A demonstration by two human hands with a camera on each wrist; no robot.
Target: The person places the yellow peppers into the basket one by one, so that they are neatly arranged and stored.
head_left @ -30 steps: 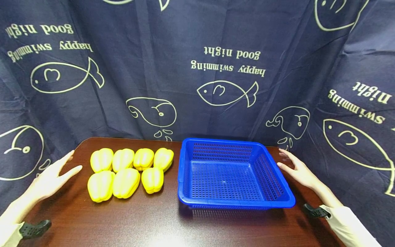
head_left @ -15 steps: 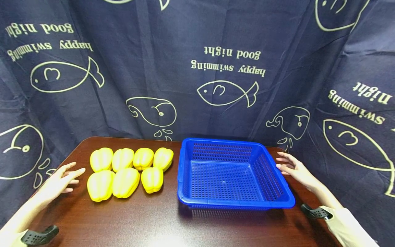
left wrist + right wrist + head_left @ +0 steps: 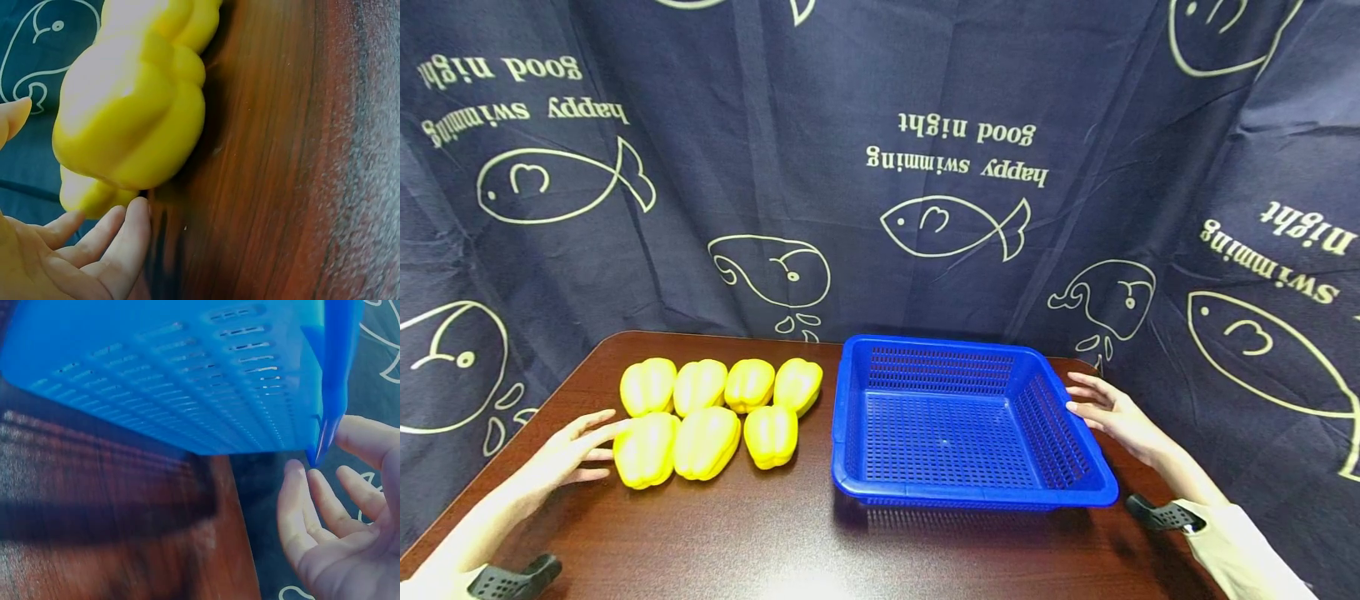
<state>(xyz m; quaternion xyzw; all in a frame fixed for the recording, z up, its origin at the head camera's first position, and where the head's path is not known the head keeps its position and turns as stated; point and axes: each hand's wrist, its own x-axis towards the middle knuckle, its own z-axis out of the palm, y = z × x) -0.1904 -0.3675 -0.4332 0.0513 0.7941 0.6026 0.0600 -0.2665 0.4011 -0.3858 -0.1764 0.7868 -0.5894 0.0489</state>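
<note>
Several yellow bell peppers lie in two rows on the left of the table; the front-left bell pepper is nearest my left hand. That hand reaches beside it with fingers spread, the thumb tip overlapping the pepper's edge in the head view. In the left wrist view the fingers lie just below the pepper, gripping nothing. A blue plastic basket with slotted walls stands at centre right, nothing inside. My right hand is at its right rim, thumb close to the rim, fingers loosely bent; contact is unclear.
The brown wooden table has rounded back corners. A dark blue curtain with fish and whale drawings hangs close behind it and at both sides. Another bell pepper sits between the front pair and the basket.
My left hand has moved right and toward the front-left bell pepper, its fingers lowering. The right hand has shifted slightly left to the basket's rim. Peppers and basket have stayed in place.
</note>
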